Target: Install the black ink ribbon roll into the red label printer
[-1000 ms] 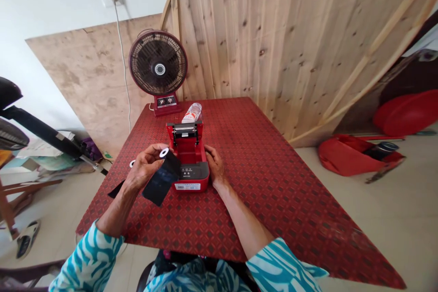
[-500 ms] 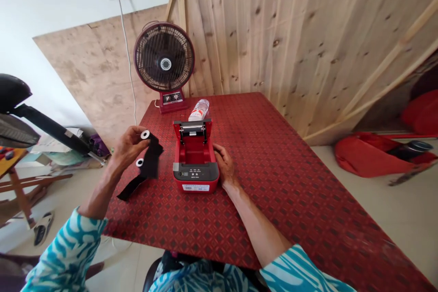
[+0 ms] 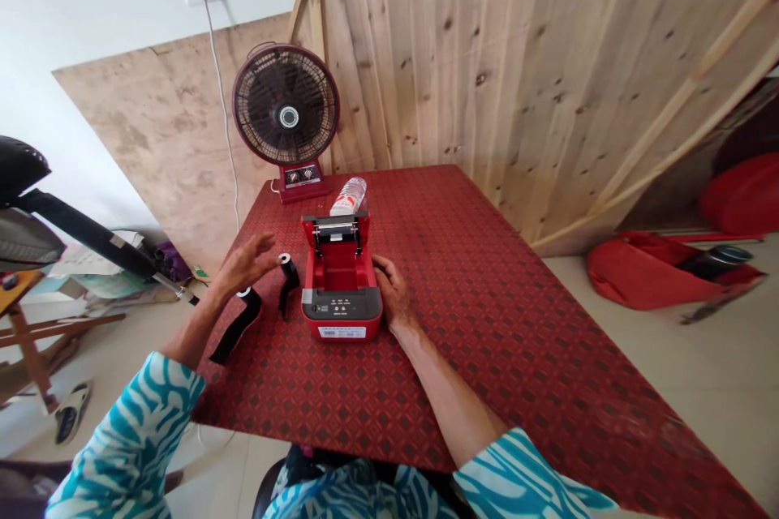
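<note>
A red and black printer (image 3: 342, 304) stands on the red patterned table (image 3: 462, 324), its lid raised and its inner bay bare. My right hand (image 3: 393, 292) rests against the printer's right side, fingers curved along it. My left hand (image 3: 247, 263) hovers left of the printer with its fingers apart and nothing in them. Just right of its fingertips, a black ribbon roll with a white core (image 3: 288, 276) stands on the table. A second black roll (image 3: 239, 326), its strip trailing toward the front left, lies below the left hand, which partly covers its core.
Behind the printer lies a clear plastic bottle (image 3: 350, 196). A dark red fan (image 3: 287, 117) stands at the table's back left corner. A black fan on a pole (image 3: 85, 227) is at the left, and a red bag (image 3: 633, 272) lies right of the table.
My left hand has let go of one black roll, which now stands nearer the printer, and its fingers have opened. The right hand stays at the printer's side. The view has shifted slightly.
</note>
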A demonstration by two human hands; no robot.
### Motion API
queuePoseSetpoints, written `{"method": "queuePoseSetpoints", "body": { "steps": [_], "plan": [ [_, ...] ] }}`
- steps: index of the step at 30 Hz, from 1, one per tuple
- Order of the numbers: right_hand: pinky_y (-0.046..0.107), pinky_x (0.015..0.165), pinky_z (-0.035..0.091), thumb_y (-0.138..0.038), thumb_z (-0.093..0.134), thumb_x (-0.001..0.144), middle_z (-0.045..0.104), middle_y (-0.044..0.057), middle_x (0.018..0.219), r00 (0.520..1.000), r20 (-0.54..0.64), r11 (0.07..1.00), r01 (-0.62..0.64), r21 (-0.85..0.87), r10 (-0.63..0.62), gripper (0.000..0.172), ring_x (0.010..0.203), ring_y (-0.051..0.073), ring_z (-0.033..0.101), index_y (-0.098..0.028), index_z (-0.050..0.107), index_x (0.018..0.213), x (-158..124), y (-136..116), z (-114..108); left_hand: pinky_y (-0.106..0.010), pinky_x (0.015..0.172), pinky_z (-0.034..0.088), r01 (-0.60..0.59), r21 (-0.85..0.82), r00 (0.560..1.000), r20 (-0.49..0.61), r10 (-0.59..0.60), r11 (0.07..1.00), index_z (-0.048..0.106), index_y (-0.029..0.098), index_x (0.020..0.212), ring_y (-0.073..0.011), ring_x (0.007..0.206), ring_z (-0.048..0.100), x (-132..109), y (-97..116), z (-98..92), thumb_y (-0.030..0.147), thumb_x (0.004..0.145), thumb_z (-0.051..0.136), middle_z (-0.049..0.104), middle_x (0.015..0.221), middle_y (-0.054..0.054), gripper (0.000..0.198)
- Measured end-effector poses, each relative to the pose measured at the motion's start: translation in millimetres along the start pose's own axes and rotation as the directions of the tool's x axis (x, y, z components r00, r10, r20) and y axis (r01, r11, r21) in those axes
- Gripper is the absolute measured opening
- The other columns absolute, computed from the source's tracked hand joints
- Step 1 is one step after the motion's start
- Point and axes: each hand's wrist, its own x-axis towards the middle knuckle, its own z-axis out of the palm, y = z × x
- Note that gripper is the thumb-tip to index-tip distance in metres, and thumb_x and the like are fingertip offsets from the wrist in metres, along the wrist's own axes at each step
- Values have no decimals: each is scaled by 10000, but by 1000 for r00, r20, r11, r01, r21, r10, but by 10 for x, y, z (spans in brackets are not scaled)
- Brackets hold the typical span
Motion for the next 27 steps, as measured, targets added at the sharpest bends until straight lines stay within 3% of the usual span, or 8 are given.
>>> {"method": "queuePoseSetpoints", "body": {
  "steps": [3,6,9,14,17,20,23,27],
  "plan": [
    [454,1012,417,-409,535,776,680,65,1152,1000,-1,1000,-9,-7,9,362,1113,246,594,-224,651,1065,3,-11,1,-399,1011,444,48,-104,997,-51,-54,993,560,172,1195,-253,1152,590,-231,-34,-311,500,703,709,627,1244,-148,611],
    [458,1016,412,-410,535,768,683,63,1153,1000,-2,1000,-2,-10,2,368,1113,247,594,-222,653,1061,7,-10,0,-402,1003,454,199,-155,980,50,-193,968,619,168,1108,-283,1153,592,-517,-171,-452,531,623,769,639,1239,-157,624],
    [455,1010,417,-402,538,765,690,62,1140,1000,-15,1000,9,-17,-9,359,1101,245,598,-223,657,1053,5,-7,-2,-402,937,497,279,-196,957,135,-256,940,626,178,1124,-295,1094,623,-725,-295,-367,520,574,802,669,1192,-134,671],
    [456,1003,422,-396,545,768,687,56,1147,1000,-12,1000,6,-23,-6,347,1103,244,596,-234,656,1054,-2,-1,-2,-393,920,491,255,-171,965,100,-241,952,663,163,1007,-270,973,655,-795,-367,-171,546,614,764,718,987,-85,557],
    [453,997,430,-390,550,768,686,56,1146,1000,-13,1000,4,-13,-4,341,1103,243,595,-235,657,1052,-3,7,7,-392,863,511,286,-261,958,58,-281,922,636,163,892,-260,885,668,-799,-357,-160,549,539,809,721,891,-80,551],
    [440,983,443,-380,540,777,694,51,1129,1000,-26,1000,7,3,-7,328,1088,235,600,-239,660,1048,-5,4,25,-374,811,526,256,-426,962,24,-272,868,577,181,901,-252,865,679,-829,-197,-174,502,559,823,726,907,-88,529],
    [429,987,442,-367,533,772,699,43,1118,1000,-29,1000,11,11,-11,319,1073,227,604,-241,663,1034,-7,-17,43,-331,754,528,180,-472,983,50,-178,863,567,199,981,-238,866,685,-815,174,-134,430,663,785,720,977,-99,449],
    [427,1000,434,-383,527,768,693,47,1125,1000,-28,1000,4,8,-3,340,1077,224,604,-235,660,1043,-6,-48,54,-339,879,490,-87,-168,992,72,100,982,636,206,979,-242,992,648,-570,756,97,376,709,749,705,1017,-65,339]
  ]
}}
